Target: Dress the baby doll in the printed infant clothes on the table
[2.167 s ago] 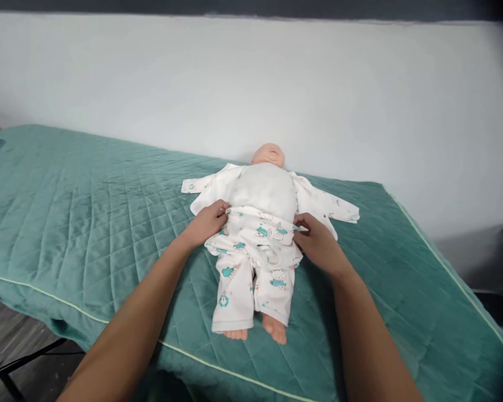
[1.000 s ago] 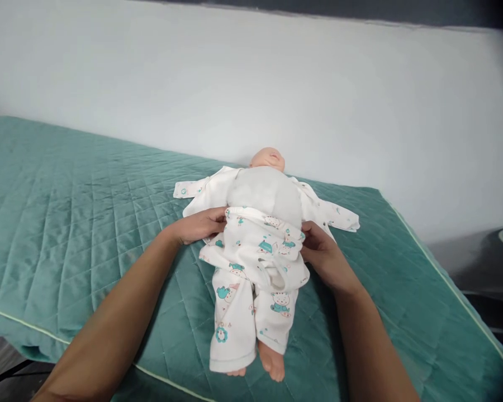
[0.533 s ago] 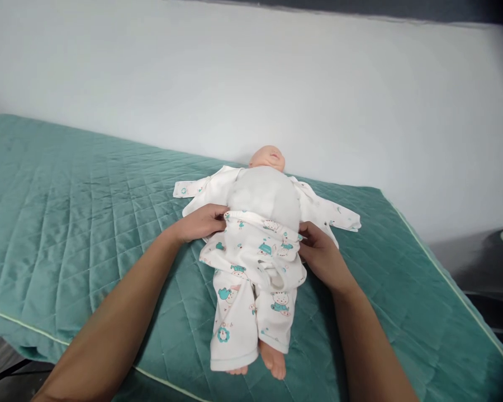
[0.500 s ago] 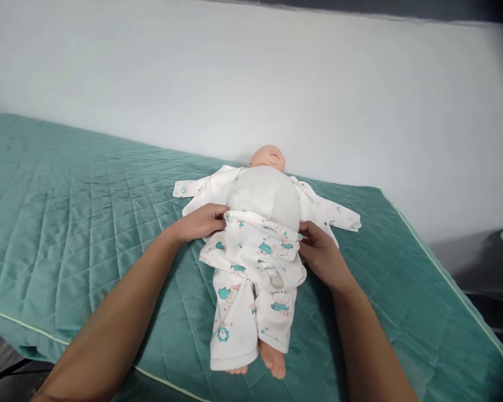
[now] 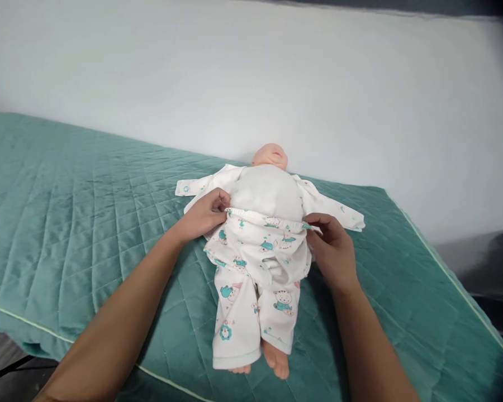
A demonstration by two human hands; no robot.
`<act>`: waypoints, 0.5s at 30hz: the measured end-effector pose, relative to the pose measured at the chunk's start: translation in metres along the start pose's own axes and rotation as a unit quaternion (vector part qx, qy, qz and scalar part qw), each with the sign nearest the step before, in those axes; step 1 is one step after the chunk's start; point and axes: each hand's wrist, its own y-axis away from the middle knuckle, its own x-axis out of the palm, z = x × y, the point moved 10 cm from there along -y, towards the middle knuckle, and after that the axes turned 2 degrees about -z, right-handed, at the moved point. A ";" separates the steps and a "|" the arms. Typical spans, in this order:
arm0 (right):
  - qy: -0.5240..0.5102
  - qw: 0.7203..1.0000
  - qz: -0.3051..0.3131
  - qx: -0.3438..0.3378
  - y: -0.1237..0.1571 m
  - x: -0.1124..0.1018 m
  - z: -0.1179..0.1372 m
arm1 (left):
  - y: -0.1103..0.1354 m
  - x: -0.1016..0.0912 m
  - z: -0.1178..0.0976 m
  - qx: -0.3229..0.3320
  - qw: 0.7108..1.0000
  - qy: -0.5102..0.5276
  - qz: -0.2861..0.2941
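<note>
A baby doll (image 5: 269,157) lies on its back on a green quilted bed (image 5: 79,206), head toward the wall. It wears white printed trousers (image 5: 255,279) and an open white shirt (image 5: 322,204) spread beneath it, its grey cloth belly bare. My left hand (image 5: 203,215) pinches the trousers' waistband at the doll's left side. On the other side my right hand (image 5: 333,248) is closed on the waistband too. Both bare feet (image 5: 276,360) stick out of the trouser legs.
A pale wall (image 5: 251,84) runs right behind the bed. The bed's near edge (image 5: 33,326) has light piping, with dark floor and a black frame leg at the lower left. Dark floor lies past the bed's right edge.
Both hands have drawn the waistband a little higher up the doll's belly. My right hand has lifted and turned more upright at the doll's side.
</note>
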 end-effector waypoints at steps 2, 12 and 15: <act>-0.006 0.999 0.015 -0.040 0.001 0.003 0.011 | 0.003 -0.005 -0.017 0.051 0.999 -0.005 -0.018; 0.025 0.996 0.033 -0.074 0.001 0.012 0.014 | 0.012 0.020 -0.042 0.131 0.982 -0.133 0.037; 0.053 0.998 -0.006 -0.026 -0.003 0.007 0.002 | 0.012 0.022 -0.044 0.139 0.982 -0.125 0.037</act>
